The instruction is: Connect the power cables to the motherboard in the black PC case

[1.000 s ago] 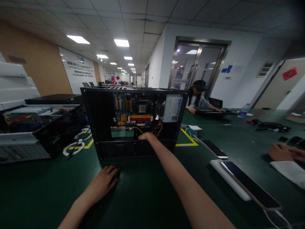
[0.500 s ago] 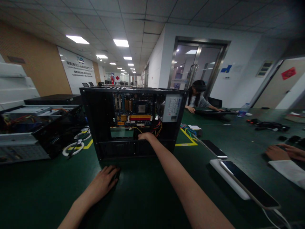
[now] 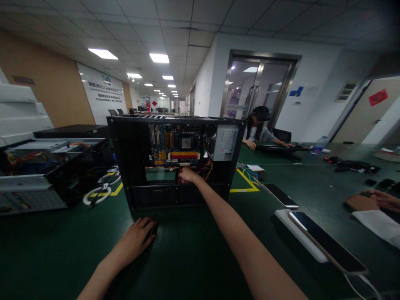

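A black computer case [image 3: 153,195] stands on the green table with its open side facing me. Inside it are a motherboard [image 3: 175,141] with orange, yellow and red slots, and a silver power supply [image 3: 225,142]. My right hand [image 3: 188,175] reaches into the lower middle of the case, fingers closed. A small dark piece with a reddish edge shows at its fingertips, too unclear to name. Red, yellow and black cables [image 3: 207,167] hang right beside it. In front of the case my left hand [image 3: 139,234] lies on the table, fingers stretched out, a dark shadow under them.
Another opened computer case [image 3: 34,183] stands at left, beside coiled white cable [image 3: 96,196]. On the right lie phones [image 3: 328,241] and a white power strip [image 3: 300,233]. A co-worker's hands [image 3: 367,202] rest at far right; another person [image 3: 259,129] sits behind the table.
My right hand has risen slightly and shifted a little left inside the case. The left hand stays in place. The co-worker's hands at far right have shifted slightly.
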Demonstrator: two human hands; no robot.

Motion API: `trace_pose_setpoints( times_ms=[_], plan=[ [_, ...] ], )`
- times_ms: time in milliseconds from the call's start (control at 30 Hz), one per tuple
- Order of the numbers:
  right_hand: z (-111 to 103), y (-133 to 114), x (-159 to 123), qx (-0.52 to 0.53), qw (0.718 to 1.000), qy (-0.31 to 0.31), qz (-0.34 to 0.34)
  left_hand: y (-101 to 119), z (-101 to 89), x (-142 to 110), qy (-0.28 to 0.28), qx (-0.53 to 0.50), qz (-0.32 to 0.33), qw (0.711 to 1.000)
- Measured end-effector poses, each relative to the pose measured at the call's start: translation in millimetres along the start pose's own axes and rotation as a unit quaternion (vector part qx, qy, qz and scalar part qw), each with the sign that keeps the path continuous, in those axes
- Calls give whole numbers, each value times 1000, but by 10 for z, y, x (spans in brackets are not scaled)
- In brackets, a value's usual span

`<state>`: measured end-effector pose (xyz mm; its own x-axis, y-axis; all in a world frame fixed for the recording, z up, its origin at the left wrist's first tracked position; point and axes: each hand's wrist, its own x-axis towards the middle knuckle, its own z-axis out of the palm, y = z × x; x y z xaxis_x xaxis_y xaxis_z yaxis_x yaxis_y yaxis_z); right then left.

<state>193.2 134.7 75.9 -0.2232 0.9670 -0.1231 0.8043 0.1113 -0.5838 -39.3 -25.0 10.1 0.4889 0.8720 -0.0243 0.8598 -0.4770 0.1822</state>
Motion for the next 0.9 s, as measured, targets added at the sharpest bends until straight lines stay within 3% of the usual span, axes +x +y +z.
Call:
trace_pose_setpoints(
  times_ms=[200, 367, 500, 700, 900],
  plan=[
    [21, 35, 61, 177, 980, 84, -19, 28, -35, -6, -2, -5, 4, 1000],
    [-18, 59, 99, 340, 927, 152, -47, 53, -60, -5, -12, 4, -1, 1000],
    [-53, 69, 54, 446, 885, 131, -7, 50, -60, -5, -11, 5, 0, 1000],
    [-94, 141, 47, 498, 852, 53, 152, 38, -47, -3, -1, 0, 5, 1000],
    [-133, 225, 76, 570, 801, 25, 179, 47, -47, 3, -16, 4, 0, 1000]
  ],
)
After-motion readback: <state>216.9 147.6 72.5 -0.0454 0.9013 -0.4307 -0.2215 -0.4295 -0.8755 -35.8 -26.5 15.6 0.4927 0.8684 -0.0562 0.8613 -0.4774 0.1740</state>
